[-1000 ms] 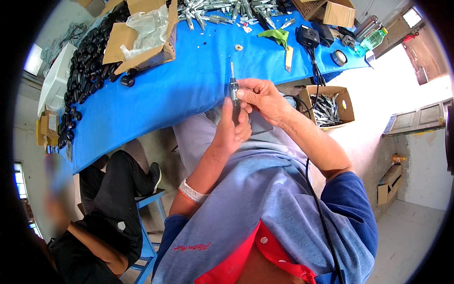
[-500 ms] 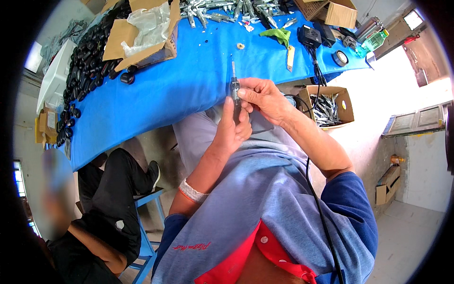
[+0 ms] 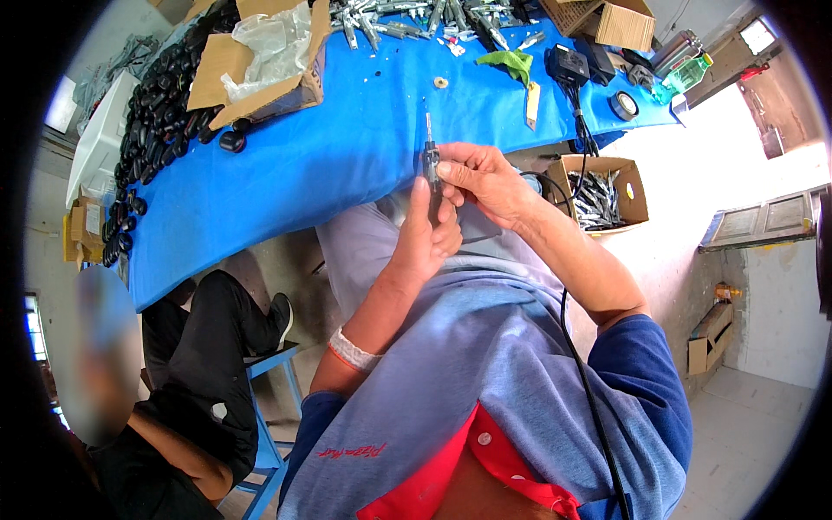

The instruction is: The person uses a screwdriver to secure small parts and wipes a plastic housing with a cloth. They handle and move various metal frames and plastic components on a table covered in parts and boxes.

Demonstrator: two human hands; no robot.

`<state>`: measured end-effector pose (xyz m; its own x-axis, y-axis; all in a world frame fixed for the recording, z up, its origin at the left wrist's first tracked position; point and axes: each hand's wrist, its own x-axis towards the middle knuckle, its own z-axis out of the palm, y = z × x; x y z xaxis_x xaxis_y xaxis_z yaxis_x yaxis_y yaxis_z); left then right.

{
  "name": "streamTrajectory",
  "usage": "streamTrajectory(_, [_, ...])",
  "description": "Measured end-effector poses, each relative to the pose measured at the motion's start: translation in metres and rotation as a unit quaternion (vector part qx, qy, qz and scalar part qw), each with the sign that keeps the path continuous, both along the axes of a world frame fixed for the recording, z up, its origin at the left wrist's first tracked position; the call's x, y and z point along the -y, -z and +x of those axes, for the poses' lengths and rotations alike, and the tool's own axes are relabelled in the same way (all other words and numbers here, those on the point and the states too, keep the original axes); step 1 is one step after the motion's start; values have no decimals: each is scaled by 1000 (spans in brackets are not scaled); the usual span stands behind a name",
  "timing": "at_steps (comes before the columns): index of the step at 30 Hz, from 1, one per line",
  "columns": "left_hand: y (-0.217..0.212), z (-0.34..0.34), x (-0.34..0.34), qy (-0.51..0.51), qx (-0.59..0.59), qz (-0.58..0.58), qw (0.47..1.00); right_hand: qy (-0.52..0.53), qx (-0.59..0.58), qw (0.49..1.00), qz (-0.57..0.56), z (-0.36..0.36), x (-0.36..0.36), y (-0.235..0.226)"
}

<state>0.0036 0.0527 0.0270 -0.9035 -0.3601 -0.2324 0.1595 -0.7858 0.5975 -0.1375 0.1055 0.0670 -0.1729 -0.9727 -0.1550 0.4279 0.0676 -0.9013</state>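
Both of my hands hold one slim, dark device [image 3: 431, 162] with a thin metal shaft pointing up and away, just off the table's near edge. My left hand [image 3: 431, 230] is closed around its lower part, with the thumb along its side. From the right, my right hand [image 3: 487, 184] pinches its upper body between thumb and fingers. The fingers hide much of the lower end. On the blue cloth [image 3: 364, 139] beyond the shaft tip lies a small yellowish ring [image 3: 440, 82].
Black rounded parts [image 3: 165, 108] are heaped left, beside an open carton [image 3: 260, 65]. Grey slim parts [image 3: 416, 22] lie at the back. Black adapters [image 3: 568, 65], a tape roll [image 3: 623, 106] and a green bottle [image 3: 683, 78] stand right; a parts box [image 3: 637, 195] sits below. A seated person [image 3: 199, 373] is left.
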Motion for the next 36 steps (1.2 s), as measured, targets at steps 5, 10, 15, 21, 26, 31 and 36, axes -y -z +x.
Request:
streamTrajectory(5, [-1, 1, 0, -2, 2, 5, 1000, -10, 4, 1000, -2, 1, 0, -1])
streamTrajectory(10, [3, 0, 0, -1, -1, 8, 1000, -9, -6, 1000, 6, 1, 0, -1])
streamTrajectory(15, [3, 1, 0, -3, -2, 8, 1000, -9, 0, 1000, 5, 2, 0, 0])
streamTrajectory(21, [3, 1, -1, -8, -1, 16, 1000, -10, -1, 1000, 17, 1, 1, 2])
streamTrajectory(26, [3, 1, 0, -4, -5, 18, 1000, -8, -9, 1000, 14, 2, 0, -1])
streamTrajectory(31, [4, 1, -1, -1, -7, 20, 1000, -5, -4, 1000, 12, 1, 0, 2])
streamTrajectory(36, [7, 1, -1, 2, -15, 26, 1000, -5, 2, 1000, 9, 1, 0, 3])
